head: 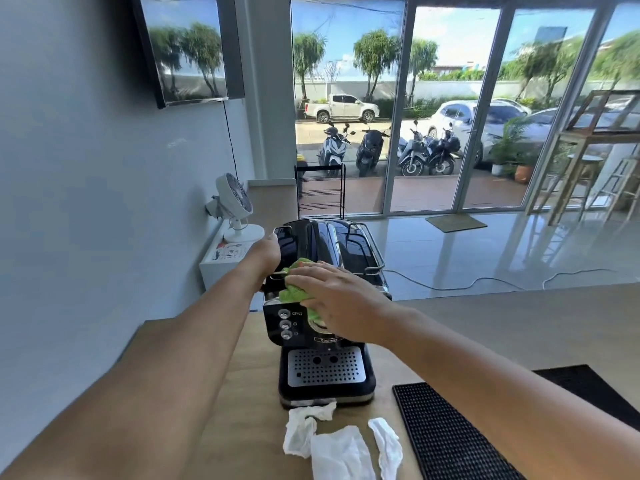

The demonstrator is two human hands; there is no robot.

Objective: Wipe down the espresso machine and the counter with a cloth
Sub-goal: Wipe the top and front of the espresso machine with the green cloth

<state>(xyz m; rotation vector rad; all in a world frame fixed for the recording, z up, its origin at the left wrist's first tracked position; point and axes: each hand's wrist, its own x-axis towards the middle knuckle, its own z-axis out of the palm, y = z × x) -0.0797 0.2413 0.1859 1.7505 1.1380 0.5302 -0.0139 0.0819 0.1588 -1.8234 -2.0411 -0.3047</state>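
Wooden worktop [249, 393], glass doors [450, 133] beyond. My right hand [332, 292] presses flat on the cloth [293, 295] atop the espresso machine [322, 244]. My left hand [266, 252]: fingers hidden, cannot tell.

We see the black espresso machine [304, 337] upright on the wooden counter [249, 393], a crumpled green cloth [294, 292] on its top.

wooden counter [256, 375] | on it: espresso machine [301, 327] | crumpled white tissues [341, 452] | black bar mat [450, 438]
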